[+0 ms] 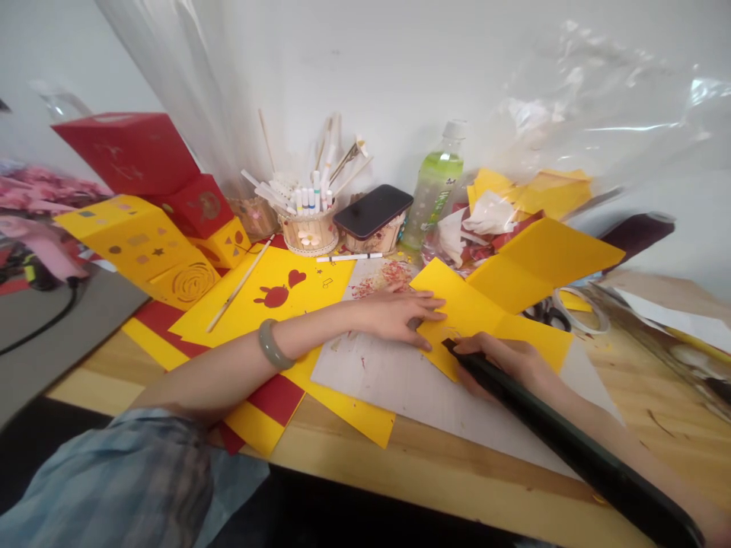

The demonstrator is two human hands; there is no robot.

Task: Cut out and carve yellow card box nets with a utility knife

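Note:
My left hand [394,313] lies flat with its fingers spread on the left edge of a folded sheet of yellow card [442,293]. A green bangle [275,344] circles that wrist. In my right hand [505,358] is a long, black, pen-like tool [548,426], gripped near its narrow tip. The tip is at the card's surface beside faint markings, and the tool's exact kind cannot be made out. Part of the card stands folded up at the back right. A whitish, stained board [365,365] lies beneath the card.
Yellow sheets with red cut-outs [274,297] lie left of the board, near red boxes [131,152] and a patterned yellow box [142,243]. Behind are a basket of markers [309,232], a phone [374,211] and a drink bottle [437,183]. Scissors [548,313] and tape [588,312] lie right.

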